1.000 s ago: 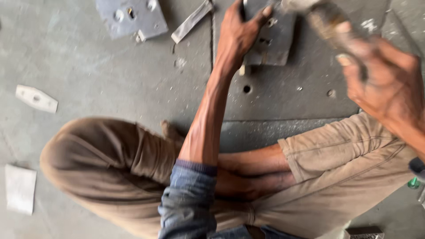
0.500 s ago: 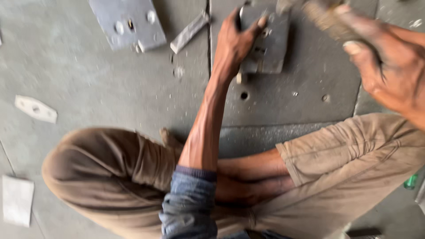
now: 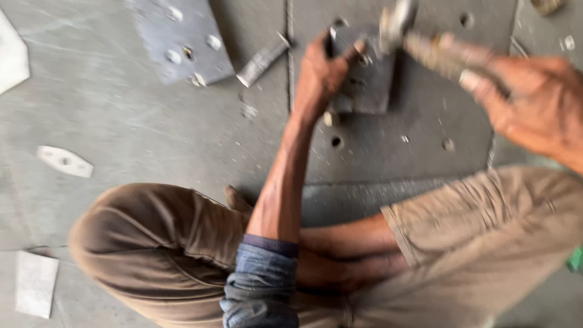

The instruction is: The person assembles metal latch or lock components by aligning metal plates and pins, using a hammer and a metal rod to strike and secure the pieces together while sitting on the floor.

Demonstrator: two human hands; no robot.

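Observation:
My left hand (image 3: 320, 76) grips the left edge of a small dark metal plate (image 3: 367, 82) with holes, which lies on a larger steel slab (image 3: 395, 152) on the floor. My right hand (image 3: 534, 106) is shut around the wooden handle of a hammer (image 3: 434, 48). The hammer's metal head is blurred, just above the small plate's top right corner. I sit cross-legged on the floor in brown trousers, my left sleeve rolled up.
A grey plate with bolts (image 3: 179, 39) lies at the upper left, a short metal bar (image 3: 262, 59) beside it. Pale flat offcuts (image 3: 64, 161) (image 3: 35, 284) lie at the left. Small bits and holes dot the slab.
The hammer has swung down from the top right toward the small plate. My left hand has kept its grip on the plate.

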